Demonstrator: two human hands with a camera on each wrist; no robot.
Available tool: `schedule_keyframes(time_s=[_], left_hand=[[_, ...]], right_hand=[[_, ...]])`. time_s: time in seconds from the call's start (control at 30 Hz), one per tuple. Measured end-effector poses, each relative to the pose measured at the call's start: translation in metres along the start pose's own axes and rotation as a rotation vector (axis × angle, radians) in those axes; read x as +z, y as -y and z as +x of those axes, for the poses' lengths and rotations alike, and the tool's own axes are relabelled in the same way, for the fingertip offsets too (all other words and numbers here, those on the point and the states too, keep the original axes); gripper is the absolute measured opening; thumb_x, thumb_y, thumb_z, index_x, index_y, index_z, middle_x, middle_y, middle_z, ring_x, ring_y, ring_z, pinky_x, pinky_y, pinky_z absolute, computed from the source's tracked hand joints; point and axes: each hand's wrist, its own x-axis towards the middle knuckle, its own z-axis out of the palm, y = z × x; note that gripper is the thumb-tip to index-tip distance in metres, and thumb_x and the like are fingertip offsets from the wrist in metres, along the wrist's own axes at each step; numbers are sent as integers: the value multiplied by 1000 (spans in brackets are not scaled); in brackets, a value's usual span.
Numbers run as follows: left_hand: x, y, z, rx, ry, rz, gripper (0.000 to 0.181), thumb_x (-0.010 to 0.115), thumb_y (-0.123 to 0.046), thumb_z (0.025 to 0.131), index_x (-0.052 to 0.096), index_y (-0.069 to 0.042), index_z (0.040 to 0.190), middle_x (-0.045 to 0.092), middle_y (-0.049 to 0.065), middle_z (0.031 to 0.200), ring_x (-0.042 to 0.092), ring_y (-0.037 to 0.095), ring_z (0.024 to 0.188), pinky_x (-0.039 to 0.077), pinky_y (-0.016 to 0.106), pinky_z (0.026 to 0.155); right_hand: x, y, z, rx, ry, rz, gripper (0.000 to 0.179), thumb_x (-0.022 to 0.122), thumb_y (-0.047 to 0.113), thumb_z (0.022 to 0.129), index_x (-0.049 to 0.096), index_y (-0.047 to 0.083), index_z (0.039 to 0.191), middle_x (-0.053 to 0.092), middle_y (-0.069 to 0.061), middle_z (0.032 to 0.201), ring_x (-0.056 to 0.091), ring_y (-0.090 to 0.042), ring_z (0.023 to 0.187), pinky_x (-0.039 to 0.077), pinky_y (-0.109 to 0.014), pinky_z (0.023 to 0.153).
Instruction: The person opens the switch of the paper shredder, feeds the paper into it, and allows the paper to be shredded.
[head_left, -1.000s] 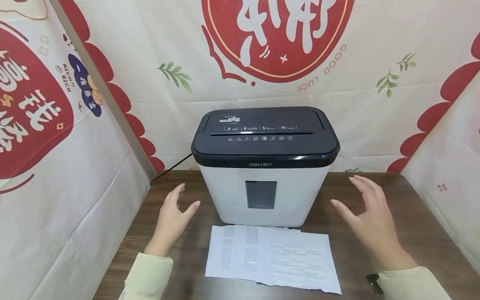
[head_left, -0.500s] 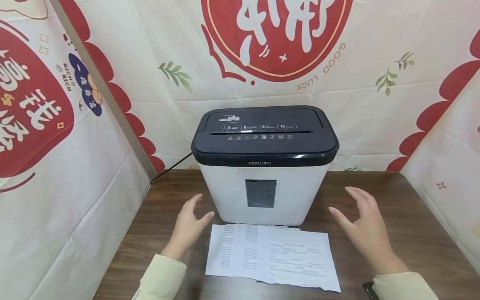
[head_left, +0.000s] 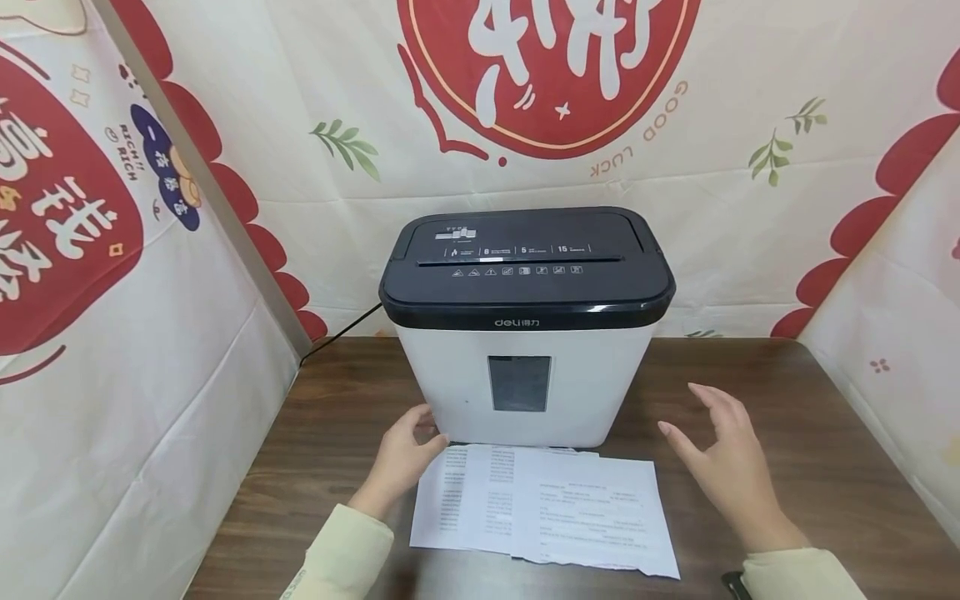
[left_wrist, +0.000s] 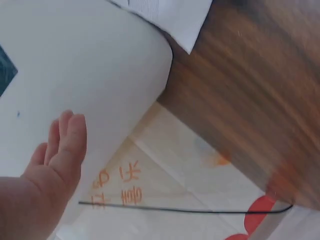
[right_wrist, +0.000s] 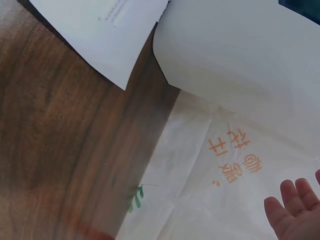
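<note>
A paper shredder with a black top (head_left: 525,287) and a white bin (head_left: 461,367) stands upright on the table. Printed paper sheets (head_left: 585,521) lie overlapping in front of its base. My left hand (head_left: 399,462), loosely curved with nothing in it, is at the bin's lower left, thumb tip by the sheets' upper left corner. The left wrist view shows its fingers (left_wrist: 72,140) overlapping the white bin wall. My right hand (head_left: 727,467) is apart from the shredder on its right, thumb and fingers spread and holding nothing; its fingertips also show in the right wrist view.
The dark wood table (head_left: 337,433) extends on both sides of the shredder. A black cord (head_left: 341,335) runs from the shredder's left to the back left corner. Printed cloth (head_left: 345,250) hangs behind and along both sides. A dark wristband (head_left: 737,585) is at the right sleeve.
My left hand has moved right and down to the shredder's base and the sheets' corner. My right hand has lowered slightly. Shredder and sheets have stayed in place.
</note>
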Motion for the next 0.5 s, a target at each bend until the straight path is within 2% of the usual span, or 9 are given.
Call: schedule_keyframes(time_s=[0.2,0.5], left_hand=[[16,5,3,21,59,-34,44,69,-11,86,56,6,125,62,21,115,61,34,105,51,48,87],[33,4,7,-14,96,-62,42,69,-12,86,57,6,122,63,19,113,61,35,105,51,47,86]], right_hand=[[3,-6,-3,29,42,-5,65,75,14,83,44,-10,135,41,-32,135,36,-50,126,31,-66,99],[10,-14,-11,60,52,-5,65,76,14,82,45,-11,133,41,-34,134,38,-52,124,33,-66,96]])
